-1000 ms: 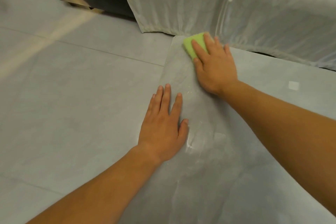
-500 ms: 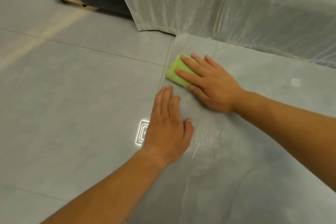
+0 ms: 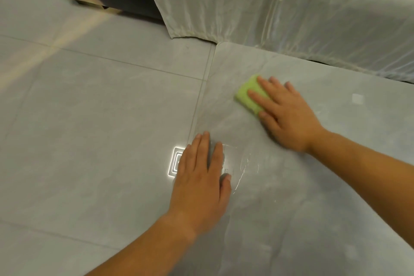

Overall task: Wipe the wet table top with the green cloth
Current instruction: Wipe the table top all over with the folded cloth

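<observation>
Head view looks down on a grey tiled floor (image 3: 89,107) filling the left half of the picture, its grout lines running across and away from the person. On the right a grey, stone-patterned tabletop (image 3: 324,197) takes up almost as much room; its rounded far-left corner lies just beside the hem of a pale, creased sheet (image 3: 257,6) draped over furniture along the top of the frame. To the left of the sheet a dark furniture base (image 3: 127,0) stands on the floor.

Two bare forearms reach in from the bottom and the right edge. The left hand (image 3: 201,184) lies flat, palm down, at the tabletop's left edge, fingers straight and close together, pointing away from the person, holding nothing. The right hand (image 3: 289,116) is well apart from it, farther in and nearer the far corner, palm down with fingers spread and straight, pressing on the green cloth (image 3: 247,96). That cloth is a small folded pad lying flat on the tabletop; its far-left part shows beyond the fingertips, while the rest is hidden under the fingers. The thumb lies against its near corner.

Thin, shiny streaks of water (image 3: 243,163) glisten on the tabletop just right of the left hand. A bright square reflection (image 3: 173,161) shows on the floor, partly hidden by that hand, and a faint pale square (image 3: 357,98) sits on the tabletop right of the right hand.
</observation>
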Tool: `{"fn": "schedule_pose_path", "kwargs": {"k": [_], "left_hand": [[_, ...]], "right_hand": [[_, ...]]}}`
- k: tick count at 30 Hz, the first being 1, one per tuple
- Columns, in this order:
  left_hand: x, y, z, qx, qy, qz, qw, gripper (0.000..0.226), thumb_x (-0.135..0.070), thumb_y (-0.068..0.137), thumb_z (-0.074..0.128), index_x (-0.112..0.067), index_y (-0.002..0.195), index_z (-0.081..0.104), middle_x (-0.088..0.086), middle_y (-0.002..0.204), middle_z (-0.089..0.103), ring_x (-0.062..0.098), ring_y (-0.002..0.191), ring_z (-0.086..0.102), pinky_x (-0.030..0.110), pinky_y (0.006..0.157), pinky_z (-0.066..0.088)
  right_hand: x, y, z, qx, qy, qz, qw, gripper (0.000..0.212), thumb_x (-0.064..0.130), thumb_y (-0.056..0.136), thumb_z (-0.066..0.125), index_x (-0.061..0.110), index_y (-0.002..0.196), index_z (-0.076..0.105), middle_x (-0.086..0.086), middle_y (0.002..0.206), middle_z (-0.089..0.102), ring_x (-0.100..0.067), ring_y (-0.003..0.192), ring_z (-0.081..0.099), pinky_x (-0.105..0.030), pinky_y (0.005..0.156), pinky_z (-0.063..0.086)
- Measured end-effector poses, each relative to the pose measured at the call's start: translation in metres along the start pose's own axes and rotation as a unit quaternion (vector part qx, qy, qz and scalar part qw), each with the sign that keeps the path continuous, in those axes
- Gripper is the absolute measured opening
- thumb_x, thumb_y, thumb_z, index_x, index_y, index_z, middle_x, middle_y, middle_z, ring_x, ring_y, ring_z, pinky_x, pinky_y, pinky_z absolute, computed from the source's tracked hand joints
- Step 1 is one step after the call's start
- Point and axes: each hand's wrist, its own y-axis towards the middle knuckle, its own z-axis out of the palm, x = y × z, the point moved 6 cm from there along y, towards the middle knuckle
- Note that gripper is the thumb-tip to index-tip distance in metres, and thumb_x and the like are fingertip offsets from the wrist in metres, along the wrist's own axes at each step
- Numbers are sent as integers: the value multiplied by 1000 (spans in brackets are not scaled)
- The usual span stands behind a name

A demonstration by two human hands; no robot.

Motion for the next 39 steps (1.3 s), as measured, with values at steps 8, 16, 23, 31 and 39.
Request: {"fn": "schedule_pose_path", "kwargs": {"k": [8, 16, 23, 31, 39], "left_hand": [[6, -3, 7, 11, -10, 15, 1000, 66, -40, 101, 35, -11, 158, 15, 13, 166, -1, 25, 153, -7, 42, 124, 4], [0, -19, 11, 13, 4, -1, 1000, 65, -38, 98, 41, -9, 155, 26, 19, 165, 8, 30, 153, -1, 44, 123, 2], [-9, -56, 23, 21, 17, 14, 1000, 67, -39, 94, 44, -8, 153, 33, 19, 163, 16, 34, 152, 11, 49, 117, 17], [-8, -59, 28, 20, 31, 9, 999, 66, -41, 99, 38, -11, 156, 23, 19, 165, 8, 32, 153, 0, 49, 121, 8], [-9, -74, 34, 30, 49, -5, 998, 67, -49, 101, 24, -22, 159, 3, 12, 165, -14, 28, 151, -20, 48, 121, -8]], "right_hand": [[70, -56, 20, -19, 18, -74, 997, 51, 37, 104, 31, 28, 154, 33, -7, 165, 18, -34, 152, 16, -55, 121, 16], [48, 53, -1, -34, 33, 98, 994, 51, 38, 105, 27, 33, 156, 22, -5, 167, 9, -34, 153, 8, -51, 123, 6], [90, -15, 17, 41, -26, -203, 978, 52, 37, 103, 36, 31, 154, 31, -3, 166, 16, -31, 153, 12, -54, 122, 12], [107, -25, 28, -10, -3, -77, 997, 52, 38, 104, 29, 31, 155, 27, -4, 166, 17, -34, 152, 15, -54, 123, 9], [25, -66, 11, -18, 35, 135, 990, 51, 41, 105, 26, 33, 156, 22, -3, 167, 9, -33, 153, 9, -51, 123, 5]]}}
